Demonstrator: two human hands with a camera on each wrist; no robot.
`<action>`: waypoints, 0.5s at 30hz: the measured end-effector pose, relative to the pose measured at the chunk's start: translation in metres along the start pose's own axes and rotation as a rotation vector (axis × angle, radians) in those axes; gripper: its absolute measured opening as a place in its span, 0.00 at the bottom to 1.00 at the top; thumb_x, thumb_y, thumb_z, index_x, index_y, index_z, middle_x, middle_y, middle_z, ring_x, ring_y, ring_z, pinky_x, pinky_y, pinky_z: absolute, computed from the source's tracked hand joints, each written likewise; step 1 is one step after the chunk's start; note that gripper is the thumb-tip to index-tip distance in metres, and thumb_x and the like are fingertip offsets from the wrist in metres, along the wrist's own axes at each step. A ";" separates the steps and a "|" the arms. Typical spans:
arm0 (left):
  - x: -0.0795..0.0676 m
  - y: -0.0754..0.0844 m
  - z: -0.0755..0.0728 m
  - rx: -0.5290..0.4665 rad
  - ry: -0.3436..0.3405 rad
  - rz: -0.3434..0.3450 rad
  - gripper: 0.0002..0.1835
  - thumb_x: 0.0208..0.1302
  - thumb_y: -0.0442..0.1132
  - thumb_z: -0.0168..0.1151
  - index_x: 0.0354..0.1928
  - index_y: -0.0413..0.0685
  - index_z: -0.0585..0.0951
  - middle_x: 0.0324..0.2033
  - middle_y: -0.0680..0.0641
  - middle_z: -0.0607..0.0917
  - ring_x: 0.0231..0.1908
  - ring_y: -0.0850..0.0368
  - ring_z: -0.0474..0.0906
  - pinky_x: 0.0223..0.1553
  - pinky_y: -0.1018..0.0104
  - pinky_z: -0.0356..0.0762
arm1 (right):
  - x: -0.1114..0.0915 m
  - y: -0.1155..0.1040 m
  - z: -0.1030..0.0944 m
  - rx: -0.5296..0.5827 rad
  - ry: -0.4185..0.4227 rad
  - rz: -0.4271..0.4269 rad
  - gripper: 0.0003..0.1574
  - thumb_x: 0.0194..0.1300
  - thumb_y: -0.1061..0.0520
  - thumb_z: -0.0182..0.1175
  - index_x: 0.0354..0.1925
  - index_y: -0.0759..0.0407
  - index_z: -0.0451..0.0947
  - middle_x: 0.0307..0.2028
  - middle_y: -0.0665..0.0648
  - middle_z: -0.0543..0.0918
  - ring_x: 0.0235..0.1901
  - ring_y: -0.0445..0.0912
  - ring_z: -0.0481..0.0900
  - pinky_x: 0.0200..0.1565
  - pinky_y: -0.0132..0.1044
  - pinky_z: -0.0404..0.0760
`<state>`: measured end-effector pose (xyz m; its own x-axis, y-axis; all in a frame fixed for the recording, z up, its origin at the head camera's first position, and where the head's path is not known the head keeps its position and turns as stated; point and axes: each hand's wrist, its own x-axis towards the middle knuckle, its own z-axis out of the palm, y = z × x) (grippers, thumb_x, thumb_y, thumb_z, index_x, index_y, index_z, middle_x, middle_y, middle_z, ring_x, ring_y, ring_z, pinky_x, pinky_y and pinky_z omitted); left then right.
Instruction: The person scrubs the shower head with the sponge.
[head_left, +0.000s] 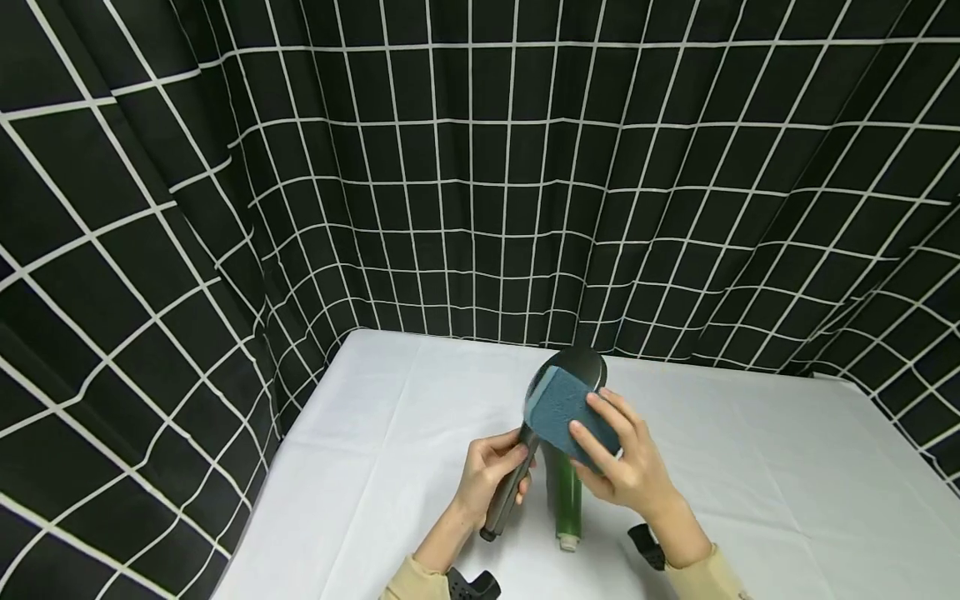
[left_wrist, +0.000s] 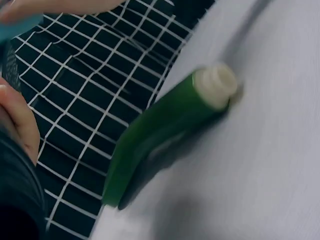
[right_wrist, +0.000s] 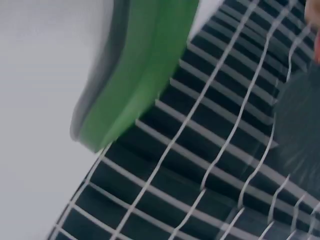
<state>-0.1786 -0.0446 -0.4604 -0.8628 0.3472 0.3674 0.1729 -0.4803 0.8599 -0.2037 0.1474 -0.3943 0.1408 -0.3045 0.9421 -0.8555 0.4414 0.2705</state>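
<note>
In the head view my left hand (head_left: 491,475) grips the dark grey handle (head_left: 512,487) of a round-headed pan (head_left: 585,364), which is tilted above the table. My right hand (head_left: 630,458) holds a blue sponge (head_left: 573,412) with a paler edge, fingers spread over its outer face. The sponge overlaps the pan's head and covers much of it. Under the hands lies a green bottle (head_left: 569,496) with a whitish cap (left_wrist: 216,85), its upper part hidden by the sponge in the head view. The right wrist view catches the bottle's green body (right_wrist: 142,75) and the pan's dark round surface (right_wrist: 300,130).
A white cloth covers the table (head_left: 360,500). Black curtains with a white grid (head_left: 487,192) stand behind it and along both sides. Dark wrist straps (head_left: 474,585) show at both forearms, below beige sleeves (head_left: 705,575).
</note>
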 end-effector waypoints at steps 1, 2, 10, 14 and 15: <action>0.000 0.000 -0.001 0.026 -0.011 0.030 0.21 0.66 0.29 0.50 0.57 0.20 0.66 0.25 0.47 0.78 0.15 0.66 0.74 0.14 0.74 0.73 | 0.002 0.003 -0.001 0.011 0.021 0.035 0.19 0.66 0.53 0.52 0.45 0.69 0.75 0.43 0.78 0.71 0.43 0.69 0.69 0.57 0.45 0.67; -0.001 0.000 -0.003 0.056 -0.029 0.068 0.20 0.66 0.28 0.50 0.57 0.20 0.67 0.24 0.42 0.77 0.15 0.65 0.73 0.14 0.73 0.73 | 0.003 0.006 -0.002 0.034 0.052 0.105 0.21 0.66 0.53 0.52 0.45 0.71 0.74 0.44 0.79 0.71 0.44 0.68 0.69 0.57 0.44 0.67; 0.001 0.001 -0.012 0.260 -0.064 0.294 0.20 0.58 0.15 0.49 0.54 0.14 0.65 0.21 0.25 0.71 0.10 0.40 0.67 0.08 0.60 0.69 | 0.001 0.014 -0.012 0.185 0.019 0.978 0.20 0.70 0.66 0.43 0.57 0.72 0.66 0.49 0.61 0.72 0.46 0.40 0.69 0.43 0.27 0.67; 0.005 0.003 -0.012 0.388 0.059 0.413 0.19 0.54 0.13 0.52 0.51 0.14 0.69 0.21 0.31 0.73 0.11 0.44 0.69 0.10 0.65 0.71 | -0.013 0.003 -0.014 0.185 -0.067 1.098 0.21 0.71 0.65 0.41 0.60 0.67 0.64 0.49 0.63 0.73 0.45 0.39 0.70 0.41 0.26 0.68; 0.006 0.003 -0.012 0.430 0.093 0.439 0.19 0.54 0.14 0.53 0.50 0.15 0.70 0.21 0.32 0.74 0.11 0.46 0.70 0.11 0.67 0.72 | -0.016 -0.001 -0.014 0.192 -0.081 1.113 0.21 0.71 0.64 0.40 0.60 0.66 0.63 0.50 0.63 0.74 0.45 0.39 0.70 0.42 0.26 0.68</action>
<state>-0.1888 -0.0541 -0.4599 -0.7021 0.1100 0.7035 0.6803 -0.1883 0.7084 -0.1982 0.1634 -0.4071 -0.7734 0.1194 0.6226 -0.5484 0.3667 -0.7515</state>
